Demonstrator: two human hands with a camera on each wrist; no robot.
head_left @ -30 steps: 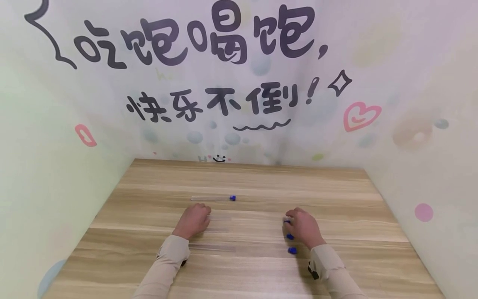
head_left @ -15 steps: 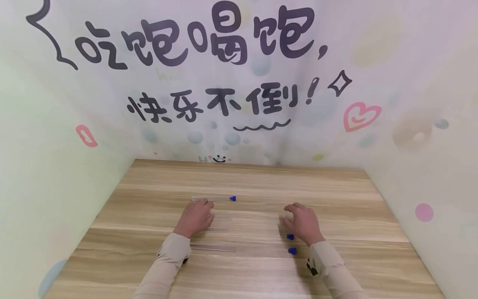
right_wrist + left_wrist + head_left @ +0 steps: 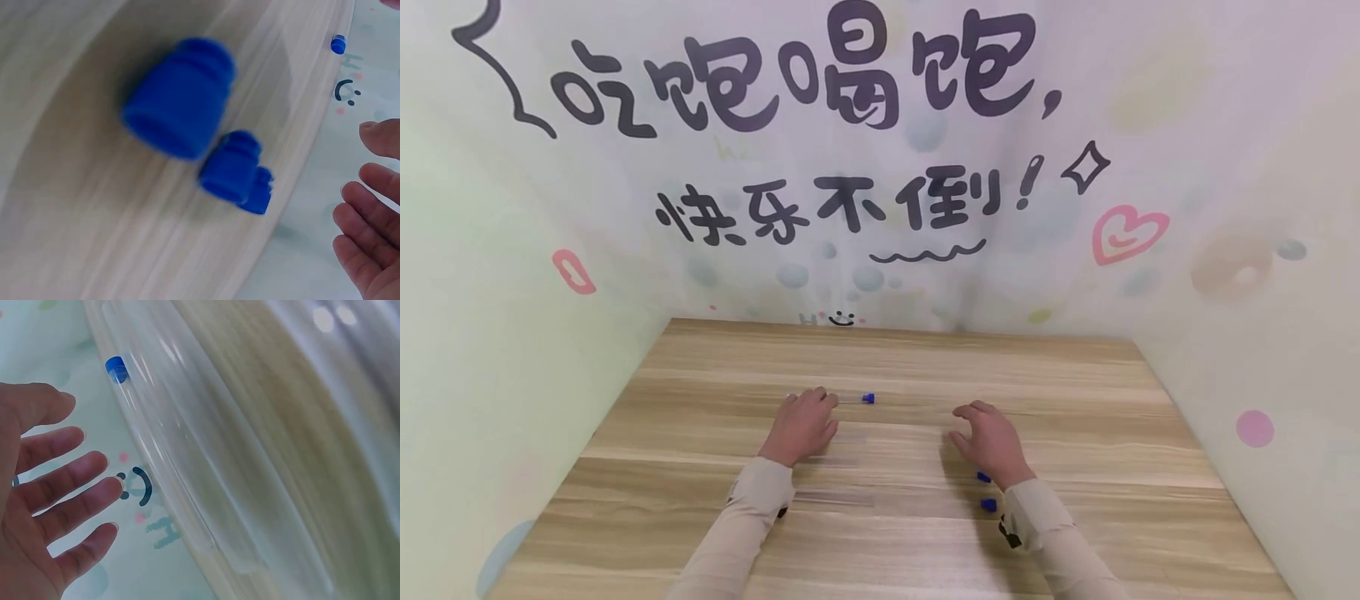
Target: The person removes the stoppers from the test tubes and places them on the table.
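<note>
My left hand (image 3: 801, 425) is above the table's middle left, fingers loosely spread and holding nothing. In the head view it covers part of a clear test tube, whose blue stopper (image 3: 868, 398) shows at the right end. Several clear tubes (image 3: 181, 434) lie side by side in the left wrist view; in the head view they are faint. My right hand (image 3: 990, 437) hovers on the right, relaxed, with no object in it. Below and behind it are loose blue stoppers (image 3: 988, 504). Three of these stoppers (image 3: 230, 165) stand out in a row in the right wrist view.
The wood-grain table (image 3: 910, 550) ends at a patterned backdrop (image 3: 880, 283) with large dark writing. Pale walls (image 3: 1262, 333) flank both sides. Each sleeve cuff has a dark strap (image 3: 1011, 533) visible at the wrist.
The left hand has moved forward and right, over the stoppered tube. The right hand was beside the far loose stopper; its fingers have come away and it has shifted left.
</note>
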